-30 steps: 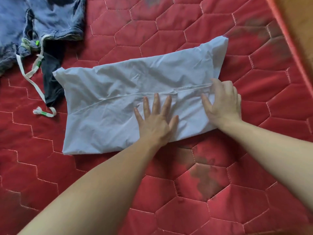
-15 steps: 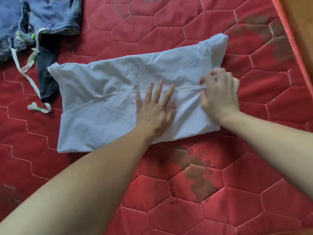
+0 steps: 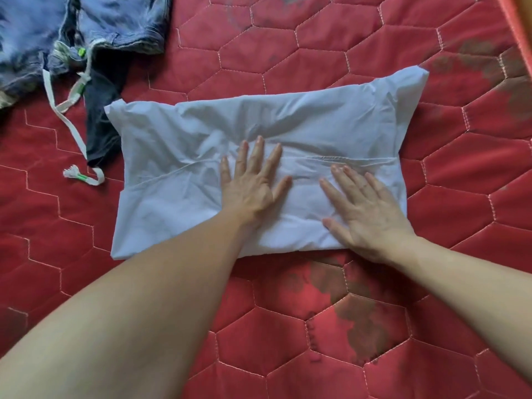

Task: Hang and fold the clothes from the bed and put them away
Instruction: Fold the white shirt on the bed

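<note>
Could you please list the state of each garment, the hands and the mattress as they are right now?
pale blue garment: folded into a rectangle, lying flat, wrinkled.
left hand: open, pressing flat on the garment.
right hand: open, pressing flat on it.
denim shorts: unfolded, crumpled.
white drawstring: untied, trailing.
dark garment: partly covered.
red mattress: stained.

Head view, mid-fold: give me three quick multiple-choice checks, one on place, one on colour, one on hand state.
1. Where do the denim shorts lie?
A. far left corner
B. near right corner
C. under the folded garment

2. What colour is the garment being folded?
A. black
B. pale blue-white
C. yellow

3. How are the two hands placed?
A. both flat on the garment
B. both lifted clear
C. one gripping the drawstring

Answers: 1 A, they sit at the far left of the red mattress. 2 B, the cloth is pale. 3 A, left hand and right hand press it with straight fingers.
</note>
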The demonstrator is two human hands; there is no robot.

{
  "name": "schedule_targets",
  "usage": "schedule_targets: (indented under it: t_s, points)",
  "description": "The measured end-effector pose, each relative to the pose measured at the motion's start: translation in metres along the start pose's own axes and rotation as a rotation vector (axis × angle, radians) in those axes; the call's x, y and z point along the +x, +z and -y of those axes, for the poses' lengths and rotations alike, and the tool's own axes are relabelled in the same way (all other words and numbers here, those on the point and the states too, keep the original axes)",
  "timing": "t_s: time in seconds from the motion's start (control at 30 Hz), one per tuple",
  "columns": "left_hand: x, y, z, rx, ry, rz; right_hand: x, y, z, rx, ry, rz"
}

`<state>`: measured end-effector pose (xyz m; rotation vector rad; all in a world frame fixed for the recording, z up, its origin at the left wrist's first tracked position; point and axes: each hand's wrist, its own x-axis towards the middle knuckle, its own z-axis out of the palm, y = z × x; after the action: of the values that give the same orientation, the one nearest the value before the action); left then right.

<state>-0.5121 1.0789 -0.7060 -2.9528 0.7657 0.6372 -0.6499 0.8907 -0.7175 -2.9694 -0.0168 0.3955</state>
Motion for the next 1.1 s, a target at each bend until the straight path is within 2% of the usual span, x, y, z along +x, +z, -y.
schedule_targets:
  t_s: [0.2,0.37,0.43,0.5,0.57,0.63,0.7,0.77,0.83,0.9,1.0,1.1]
  points:
    - [-0.019,-0.002,0.076,-0.002,-0.156,0.000,0.000,-0.005,0.003,-0.043,0.037,0.076]
    - [-0.037,-0.005,0.135,0.009,-0.289,-0.010,0.006,-0.011,0.023,-0.027,0.129,0.012]
    - [-0.047,-0.004,0.130,-0.049,-0.211,-0.114,0.016,-0.021,0.048,0.017,0.200,-0.087]
    - [-0.065,0.002,0.110,-0.119,-0.001,-0.189,0.026,-0.028,0.084,0.069,0.144,-0.188]
    - [-0.088,0.011,0.098,-0.116,0.178,-0.092,0.031,-0.023,0.124,0.077,-0.042,-0.204]
    - [-0.107,0.020,0.110,-0.098,0.174,0.035,0.032,-0.014,0.155,0.031,-0.161,-0.084]
    - [-0.121,0.026,0.138,-0.085,0.069,0.042,0.030,-0.006,0.169,0.006,-0.128,0.022]
    - [-0.130,0.028,0.169,-0.115,-0.122,0.020,0.028,-0.005,0.173,-0.028,-0.069,0.065]
    - [-0.136,0.026,0.195,-0.240,-0.392,0.001,0.028,-0.004,0.178,-0.075,-0.052,0.093]
    - [-0.137,0.020,0.210,-0.428,-0.592,-0.081,0.031,-0.005,0.187,-0.089,-0.030,0.110]
    - [-0.130,0.006,0.214,-0.746,-0.669,-0.210,0.038,-0.005,0.198,-0.103,-0.023,0.103]
    - [-0.118,-0.001,0.214,-1.086,-0.786,-0.167,0.044,-0.006,0.207,-0.109,0.004,0.080]
